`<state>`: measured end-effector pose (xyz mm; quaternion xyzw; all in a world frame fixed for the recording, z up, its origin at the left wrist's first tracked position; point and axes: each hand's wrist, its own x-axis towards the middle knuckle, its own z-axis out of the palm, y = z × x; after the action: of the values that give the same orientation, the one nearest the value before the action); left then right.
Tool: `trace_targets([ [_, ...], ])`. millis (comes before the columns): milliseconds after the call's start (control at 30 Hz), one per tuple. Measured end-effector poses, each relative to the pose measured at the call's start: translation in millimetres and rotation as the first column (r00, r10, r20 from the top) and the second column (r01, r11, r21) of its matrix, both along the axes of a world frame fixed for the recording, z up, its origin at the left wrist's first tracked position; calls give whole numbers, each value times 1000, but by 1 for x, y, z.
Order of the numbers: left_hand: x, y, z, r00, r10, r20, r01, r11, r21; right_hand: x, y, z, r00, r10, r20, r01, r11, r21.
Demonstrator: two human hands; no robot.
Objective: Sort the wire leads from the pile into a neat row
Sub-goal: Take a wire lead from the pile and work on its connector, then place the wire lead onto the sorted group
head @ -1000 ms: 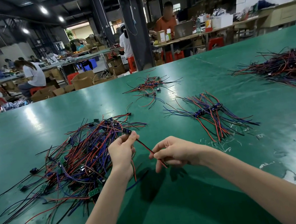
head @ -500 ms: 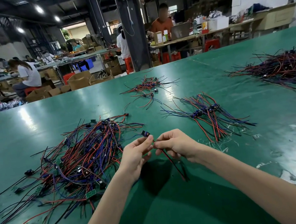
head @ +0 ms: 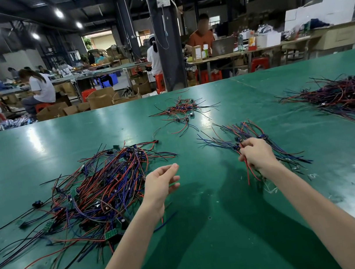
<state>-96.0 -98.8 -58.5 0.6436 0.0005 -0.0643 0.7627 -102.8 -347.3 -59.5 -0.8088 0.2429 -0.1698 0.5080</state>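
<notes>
Bare surface ran between the tangled pile on my left and the sorted row on my right. A smaller heap lay beyond that gap.

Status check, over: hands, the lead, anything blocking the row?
Left hand open, empty, beside pile. Right hand pinching a wire lead at the row. Nothing blocking the row.

Table green; pile red, blue, black; stool seemingly red.

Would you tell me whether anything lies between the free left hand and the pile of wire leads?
Nothing visible does: the left hand hovers open at the right edge of the pile, over the green table.
</notes>
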Motion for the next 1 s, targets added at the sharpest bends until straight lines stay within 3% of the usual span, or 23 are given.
trace_targets([
  [100, 2, 2, -3, 983, 48, 176, -90, 966, 241, -4, -14, -6, 992, -42, -116, 29, 993, -110],
  [167, 2, 5, -4, 941, 53, 335, -208, 869, 448, -6, -17, -5, 984, -64, -164, 38, 987, -156],
  [233, 3, 10, -6, 857, 26, 515, -392, 681, 618, -7, -16, -4, 974, -97, -203, 44, 967, -251],
  [300, 4, 16, -7, 764, -36, 644, -570, 429, 700, -9, -10, -3, 967, -129, -219, 43, 932, -360],
  [333, 5, 19, -7, 749, -57, 660, -618, 298, 728, -10, -7, -3, 965, -140, -222, 37, 910, -414],
  [400, 7, 25, -8, 814, -48, 579, -574, 94, 814, -12, -2, -2, 962, -143, -231, 9, 865, -501],
  [467, 9, 29, -8, 902, -14, 431, -431, -2, 902, -12, 1, -1, 961, -140, -240, -16, 833, -553],
  [567, 11, 31, -10, 940, -20, 340, -340, -42, 939, -13, 4, -3, 961, -158, -225, -15, 789, -614],
  [800, 16, 43, -15, 887, -9, 461, -461, -3, 887, -15, 23, -7, 993, -93, -73, 8, 669, -744],
  [1000, 18, 46, -13, 853, 26, 521, -512, 236, 826, -16, 46, -14, 996, 88, -23, -74, 633, -770],
])
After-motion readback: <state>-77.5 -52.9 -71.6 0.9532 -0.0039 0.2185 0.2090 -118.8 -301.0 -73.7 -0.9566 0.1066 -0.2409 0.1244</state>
